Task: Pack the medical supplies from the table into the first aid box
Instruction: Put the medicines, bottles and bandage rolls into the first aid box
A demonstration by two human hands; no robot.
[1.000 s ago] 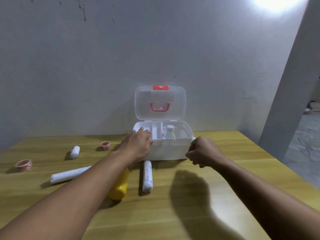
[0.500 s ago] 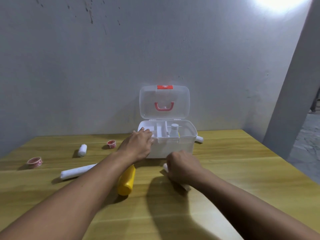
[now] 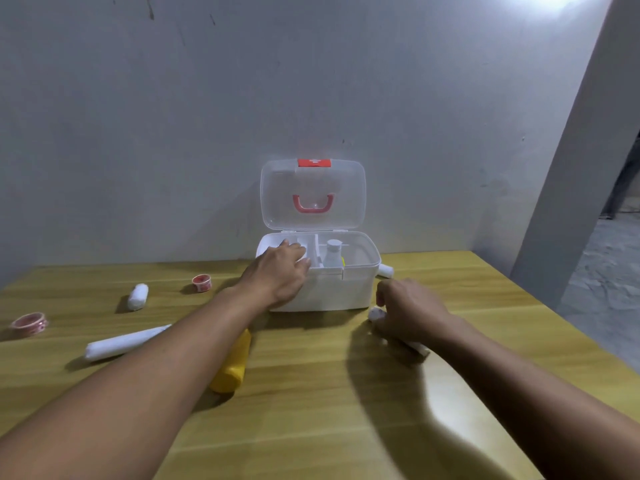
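Note:
The white first aid box (image 3: 349, 289) stands open at the back of the wooden table, its clear lid (image 3: 313, 195) upright. A white bottle (image 3: 333, 252) stands inside it. My left hand (image 3: 278, 275) rests on the box's left front rim. My right hand (image 3: 408, 308) is closed over a white bandage roll (image 3: 375, 313) lying on the table right of the box. A yellow bottle (image 3: 230, 365) lies partly under my left forearm.
A long white roll (image 3: 121, 342), a short white roll (image 3: 138, 296), a small red cap (image 3: 201, 282) and a red tape ring (image 3: 29, 322) lie at the left. Another white roll (image 3: 385, 270) pokes out behind the box. The table (image 3: 311, 410) ends at the right.
My right hand dropped from beside the box onto the white roll in front of it, then slid with it to the right. My left hand stayed on the box.

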